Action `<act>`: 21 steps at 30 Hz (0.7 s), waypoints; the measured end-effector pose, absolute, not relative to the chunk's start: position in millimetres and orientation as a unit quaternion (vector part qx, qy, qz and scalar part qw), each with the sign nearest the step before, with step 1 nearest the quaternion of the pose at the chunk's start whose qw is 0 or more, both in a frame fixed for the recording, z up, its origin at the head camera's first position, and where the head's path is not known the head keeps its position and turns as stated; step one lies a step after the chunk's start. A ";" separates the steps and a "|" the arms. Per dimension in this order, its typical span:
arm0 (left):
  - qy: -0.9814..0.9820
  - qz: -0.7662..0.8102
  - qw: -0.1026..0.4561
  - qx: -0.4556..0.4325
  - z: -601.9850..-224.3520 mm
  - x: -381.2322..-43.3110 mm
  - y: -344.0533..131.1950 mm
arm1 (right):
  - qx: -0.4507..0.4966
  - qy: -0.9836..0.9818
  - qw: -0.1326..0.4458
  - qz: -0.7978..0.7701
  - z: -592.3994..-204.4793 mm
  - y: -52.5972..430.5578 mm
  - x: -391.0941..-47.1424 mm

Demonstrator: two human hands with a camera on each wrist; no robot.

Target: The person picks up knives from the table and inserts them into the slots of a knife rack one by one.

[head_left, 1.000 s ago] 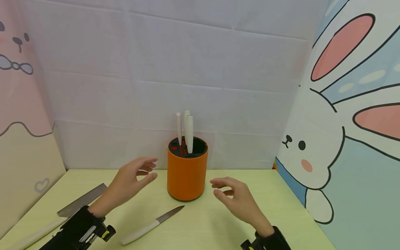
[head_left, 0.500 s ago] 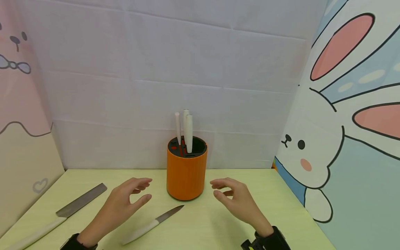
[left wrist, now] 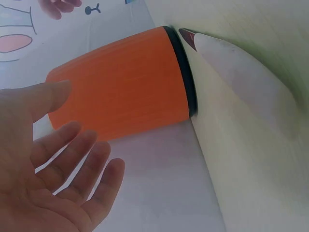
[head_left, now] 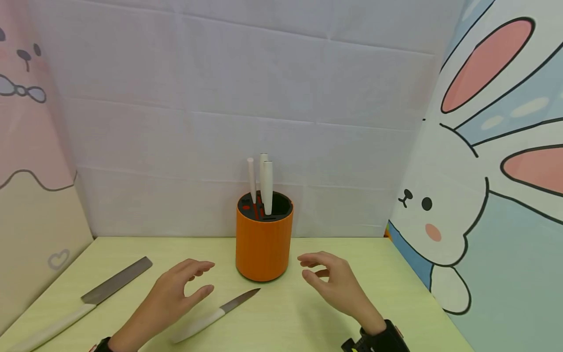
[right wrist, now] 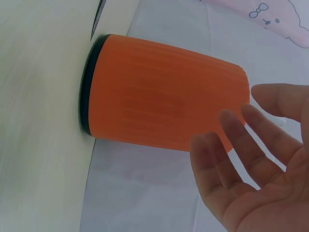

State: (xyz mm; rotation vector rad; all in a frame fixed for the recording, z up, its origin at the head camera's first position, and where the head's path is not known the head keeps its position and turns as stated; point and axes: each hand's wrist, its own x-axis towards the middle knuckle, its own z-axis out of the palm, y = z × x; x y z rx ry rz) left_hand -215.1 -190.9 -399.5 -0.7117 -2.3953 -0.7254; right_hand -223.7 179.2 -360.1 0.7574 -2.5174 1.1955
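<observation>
Hovering on either side, the left hand [head_left: 173,294] and the right hand [head_left: 332,277] flank an upright orange cylindrical knife holder [head_left: 264,250] in the head view, and neither one has hold of anything! Both have loosely bent fingers, thumbs well apart, a posture that looks relaxed rather than gripping. The holder stands on its flat base at the back of the pale yellow-green tabletop [head_left: 264,322], near the white sheet backdrop [head_left: 176,161]. White slim knife handles [head_left: 268,188] rise from its black slotted insert [head_left: 246,209], presumably kept up by blades down in the slots. Down in front, flat on the table, lies a white-handled pointed knife [head_left: 200,326], its tip towards the holder; over to the left, a long white-handled knife with a broad grey blade [head_left: 118,281] slants the same way. Those handles point nearer the person, the easier end to reach, I'd judge.

Over to the left wrist view: palm bare, fingers parted and gently curved, the holder lying sideways only because the camera is tilted. The pointed knife's handle looms beside the holder's dark base.

And the right wrist view: another bare palm, fingertips overlapping the orange wall; touching doesn't look likely, but the exact gap I cannot tell.
</observation>
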 end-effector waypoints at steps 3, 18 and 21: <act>-0.891 -0.253 0.271 -0.263 -403.6 -212.5 -190.5 | 0.274 -0.862 0.133 0.405 -363.9 178.7 -225.6; -0.928 -0.233 0.099 -0.274 -421.8 -208.6 -202.4 | 0.296 -0.905 0.160 0.261 -385.1 180.1 -230.7; -0.923 -0.236 0.077 -0.294 -424.7 -208.6 -203.9 | 0.303 -0.910 0.147 0.241 -388.5 179.3 -230.7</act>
